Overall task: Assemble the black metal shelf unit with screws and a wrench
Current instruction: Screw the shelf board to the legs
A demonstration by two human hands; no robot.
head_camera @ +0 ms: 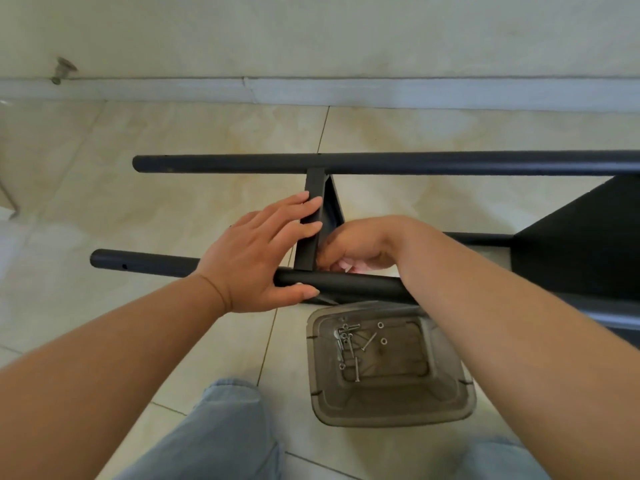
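The black metal shelf unit, a frame of round painted tubes joined by a flat crosspiece, lies on its side on the glossy cream tiled floor, parallel to the wall's pale skirting board and running off the right edge of the floor in view. The left hand is laid flat, fingers straight against the black crosspiece bracket and thumb under the near black tube, steadying rather than clasping. The right hand is tucked behind that tube with fingers curled at the joint; whether it pinches a screw or a tool there I cannot tell. Steel tubing like this should be stiff and fairly heavy, and its smooth round finish likely rolls and slips on tile, so bracing at the bracket joint, where flat meets round, looks like the surest hold. Just nearer the person, a translucent grey plastic tub holds loose silver screws and washers. A small metal doorstop juts from the wall at the far left.
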